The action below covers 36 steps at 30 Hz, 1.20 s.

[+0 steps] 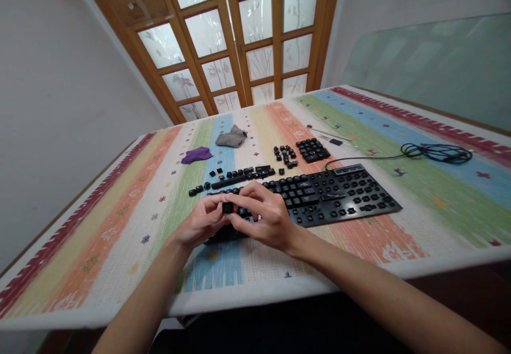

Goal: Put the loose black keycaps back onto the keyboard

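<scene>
A small black keycap (227,208) is pinched between the fingertips of both hands, its hollow underside partly showing. My left hand (203,219) grips it from the left, and my right hand (265,214) closes on it from the right. Both are just above the left part of a black keyboard (315,197), which they partly hide. Keycaps still sit on the keyboard's middle section, while its right section shows bare switches. Behind the keyboard lies a row of loose keycaps (247,174) with a long spacebar (229,182).
Beyond the keyboard are a cluster of loose keycaps (285,154) and a block of keycaps (312,150). A coiled cable (437,153) lies to the right, near a thin brush-like tool (329,132). A purple cloth (197,155) and a grey cloth (231,137) rest farther back on the striped tablecloth (131,226).
</scene>
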Each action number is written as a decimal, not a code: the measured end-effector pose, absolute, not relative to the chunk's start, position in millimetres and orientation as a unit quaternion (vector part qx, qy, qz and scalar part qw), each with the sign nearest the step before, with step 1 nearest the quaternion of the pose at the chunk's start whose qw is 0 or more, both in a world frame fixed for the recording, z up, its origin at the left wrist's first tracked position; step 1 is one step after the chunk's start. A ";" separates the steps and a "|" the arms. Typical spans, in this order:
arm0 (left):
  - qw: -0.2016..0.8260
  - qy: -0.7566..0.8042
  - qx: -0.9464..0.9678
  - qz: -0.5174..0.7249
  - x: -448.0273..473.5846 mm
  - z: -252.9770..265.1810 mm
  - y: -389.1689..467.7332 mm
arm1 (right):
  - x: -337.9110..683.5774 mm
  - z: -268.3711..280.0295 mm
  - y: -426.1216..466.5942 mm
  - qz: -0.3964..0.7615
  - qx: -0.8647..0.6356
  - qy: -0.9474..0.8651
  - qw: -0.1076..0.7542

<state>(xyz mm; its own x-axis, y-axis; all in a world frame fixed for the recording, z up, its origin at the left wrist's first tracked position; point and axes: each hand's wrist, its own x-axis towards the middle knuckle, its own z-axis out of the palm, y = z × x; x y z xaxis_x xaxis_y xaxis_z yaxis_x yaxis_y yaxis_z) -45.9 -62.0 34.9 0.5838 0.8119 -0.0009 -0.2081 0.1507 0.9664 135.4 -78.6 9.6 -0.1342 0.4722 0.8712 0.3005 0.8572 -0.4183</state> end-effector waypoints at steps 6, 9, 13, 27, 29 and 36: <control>0.706 0.276 0.544 0.359 -45.9 35.5 -63.8 | 135.8 11.7 -79.4 0.050 -0.256 -0.763 0.591; 0.707 0.273 0.546 0.358 -45.9 35.4 -63.8 | 135.0 13.1 -80.6 0.051 -0.260 -0.762 0.590; 0.708 0.269 0.546 0.358 -46.4 34.6 -64.3 | 133.8 15.0 -82.1 0.054 -0.261 -0.757 0.597; 0.717 0.261 0.537 0.360 -49.7 34.6 -67.6 | 130.0 16.0 -84.4 0.069 -0.258 -0.758 0.595; 0.716 0.261 0.538 0.361 -50.0 34.2 -67.4 | 130.6 15.9 -84.2 0.065 -0.257 -0.758 0.596; 0.710 0.253 0.545 0.367 -49.6 35.0 -68.3 | 132.4 13.1 -81.1 0.000 -0.231 -0.753 0.616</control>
<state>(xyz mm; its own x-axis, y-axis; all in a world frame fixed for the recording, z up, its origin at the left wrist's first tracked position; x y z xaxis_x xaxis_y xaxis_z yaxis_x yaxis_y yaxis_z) -49.6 -68.3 35.0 0.6036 0.7962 0.0410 -0.2450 0.1364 0.9599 132.4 -81.1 13.1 -0.1340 0.3485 0.9277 0.3480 0.8930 -0.2852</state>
